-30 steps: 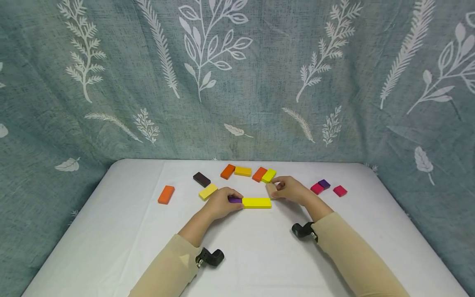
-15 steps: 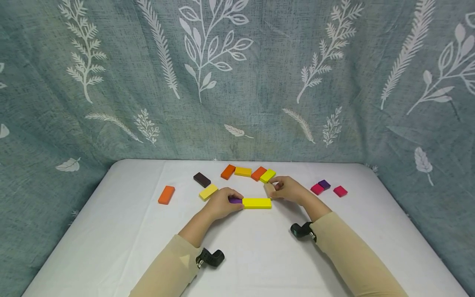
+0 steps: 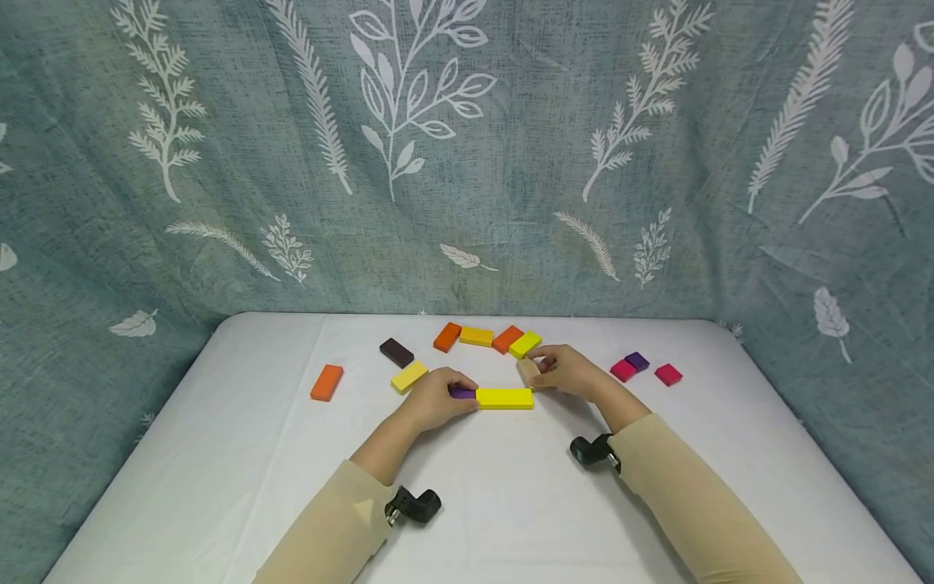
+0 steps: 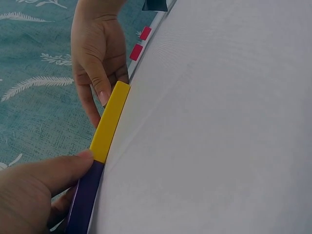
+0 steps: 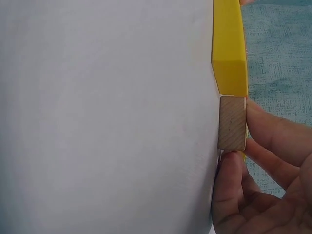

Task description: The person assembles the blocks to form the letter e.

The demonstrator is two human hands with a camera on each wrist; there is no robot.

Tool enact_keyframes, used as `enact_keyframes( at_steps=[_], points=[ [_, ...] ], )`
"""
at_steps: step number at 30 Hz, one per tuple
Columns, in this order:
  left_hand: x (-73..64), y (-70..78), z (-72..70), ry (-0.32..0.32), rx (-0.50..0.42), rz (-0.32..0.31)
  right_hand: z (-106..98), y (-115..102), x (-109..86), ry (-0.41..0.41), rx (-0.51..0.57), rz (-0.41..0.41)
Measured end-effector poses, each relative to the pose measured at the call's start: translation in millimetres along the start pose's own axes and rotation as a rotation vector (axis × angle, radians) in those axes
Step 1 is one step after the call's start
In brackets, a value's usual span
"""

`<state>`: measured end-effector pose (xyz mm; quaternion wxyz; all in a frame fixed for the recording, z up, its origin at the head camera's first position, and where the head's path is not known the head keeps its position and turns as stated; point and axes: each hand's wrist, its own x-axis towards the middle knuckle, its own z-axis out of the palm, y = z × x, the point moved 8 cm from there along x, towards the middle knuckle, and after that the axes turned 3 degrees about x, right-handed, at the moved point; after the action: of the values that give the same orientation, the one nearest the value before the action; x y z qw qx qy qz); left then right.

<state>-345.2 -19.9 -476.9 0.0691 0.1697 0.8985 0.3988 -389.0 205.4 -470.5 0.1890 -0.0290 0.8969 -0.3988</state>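
My left hand (image 3: 434, 399) holds a purple wooden block (image 4: 87, 195), partly hidden under the fingers. Its thumb tip lies at the seam where a bright yellow block (image 3: 505, 399) joins the purple one end to end. To the right, my right hand (image 3: 571, 376) grips a plain wood-coloured block (image 3: 526, 372) that stands at an angle behind the yellow block's right end. From the right wrist, the bare wood end (image 5: 232, 122) appears between the fingers, close by the yellow block's end; I cannot tell whether they touch.
Behind the hands lie a lime-yellow block (image 3: 524, 345), orange blocks (image 3: 507, 339), an amber block (image 3: 477, 337) and a dark brown block (image 3: 396, 352). A pale yellow block (image 3: 409, 377) sits beside the left hand. Red blocks (image 3: 667, 374) and a dark purple block (image 3: 637, 361) lie right.
My right hand has shifted slightly left with the wood-coloured block. The lime-yellow and orange blocks behind it have slid a little left too. The left hand has stayed put.
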Motion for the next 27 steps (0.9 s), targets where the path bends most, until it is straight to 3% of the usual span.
enact_keyframes(
  at_steps=[27],
  points=[
    [-0.8, -0.6, 1.4, 0.007, -0.002, -0.006, -0.4, 2.7, -0.9, 0.019, 0.019, 0.007]
  ],
)
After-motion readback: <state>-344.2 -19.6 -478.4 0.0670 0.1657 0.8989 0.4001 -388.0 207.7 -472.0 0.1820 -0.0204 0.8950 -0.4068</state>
